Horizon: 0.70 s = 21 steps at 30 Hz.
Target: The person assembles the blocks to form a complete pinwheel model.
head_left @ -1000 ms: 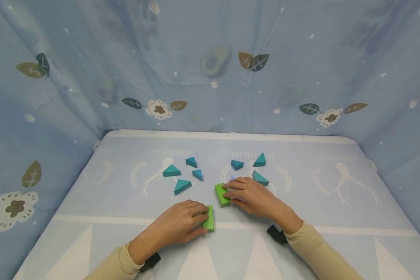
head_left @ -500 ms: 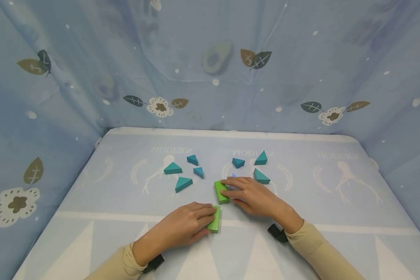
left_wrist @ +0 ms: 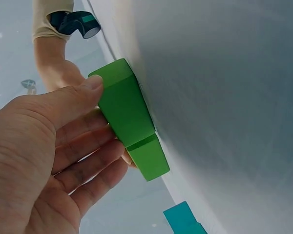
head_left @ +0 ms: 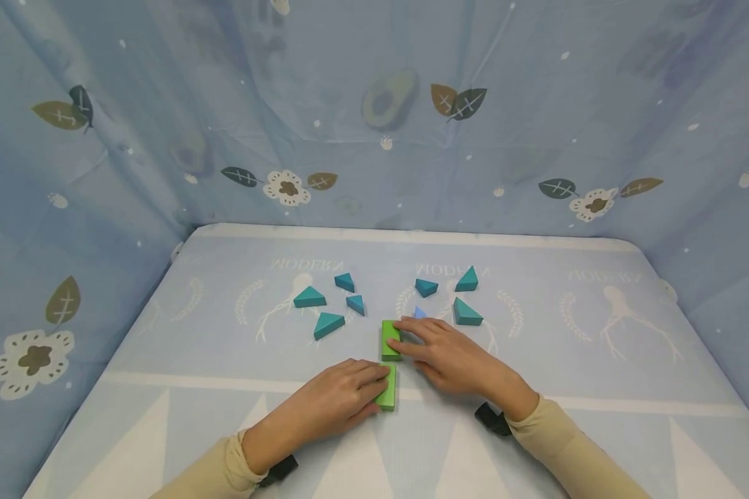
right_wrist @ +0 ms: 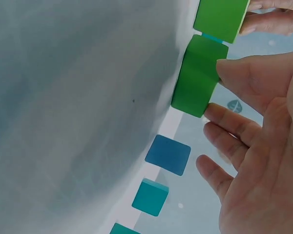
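Two green rectangular blocks lie end to end on the table, nearly in line. My left hand (head_left: 333, 398) holds the nearer green block (head_left: 388, 394) from its left, thumb at the near end and fingers over the top and side. My right hand (head_left: 452, 353) holds the farther green block (head_left: 387, 338) between thumb and index finger from its right; its other fingers are off the block. In the left wrist view the nearer block (left_wrist: 127, 105) appears to meet the farther one (left_wrist: 151, 158). The right wrist view shows a narrow gap between them.
Several teal and blue triangular blocks lie behind: a group on the left, including a teal one (head_left: 329, 324), and a group on the right, including another (head_left: 467, 312). A light blue block (head_left: 419, 312) is partly hidden by my right hand. A patterned curtain (head_left: 374, 173) encloses the table.
My left hand has slid the nearer green block to the right, under the farther one in the head view. My right hand has turned the farther block straighter. The head view has tilted slightly.
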### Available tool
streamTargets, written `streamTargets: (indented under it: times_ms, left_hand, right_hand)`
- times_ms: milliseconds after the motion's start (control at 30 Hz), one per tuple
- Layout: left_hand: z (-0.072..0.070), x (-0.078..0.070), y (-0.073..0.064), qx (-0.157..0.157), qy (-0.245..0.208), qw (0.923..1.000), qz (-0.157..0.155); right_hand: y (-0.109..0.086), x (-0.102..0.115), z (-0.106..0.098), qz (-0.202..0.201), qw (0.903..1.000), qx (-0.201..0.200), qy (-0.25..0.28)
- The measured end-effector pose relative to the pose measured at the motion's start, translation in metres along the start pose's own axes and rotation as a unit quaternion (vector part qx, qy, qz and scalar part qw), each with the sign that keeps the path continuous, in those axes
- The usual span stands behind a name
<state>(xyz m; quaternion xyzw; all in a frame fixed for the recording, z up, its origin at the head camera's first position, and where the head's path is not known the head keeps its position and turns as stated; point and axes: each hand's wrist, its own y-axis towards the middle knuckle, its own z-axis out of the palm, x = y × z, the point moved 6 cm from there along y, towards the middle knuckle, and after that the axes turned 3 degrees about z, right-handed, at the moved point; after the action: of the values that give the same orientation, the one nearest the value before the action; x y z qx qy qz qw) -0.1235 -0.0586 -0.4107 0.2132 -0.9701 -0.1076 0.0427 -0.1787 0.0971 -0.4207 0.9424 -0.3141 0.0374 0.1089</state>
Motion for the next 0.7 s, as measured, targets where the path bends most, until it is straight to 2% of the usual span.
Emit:
streamTargets:
  times_ms: [433, 700]
  left_hand:
    - [0.0008, -0.0012, -0.0003, -0.004, 0.011, 0.9999, -0.005]
    - [-0.0012, -0.0046, 0.0006, -0.003, 0.023, 0.9997, -0.008]
  right_hand:
    - [0.0003, 0.0057, 0.0011, -0.014, 0.9998, -0.004, 0.011]
    - [-0.0003, 0.0064, 0.0003, -0.009, 0.9998, -0.004, 0.018]
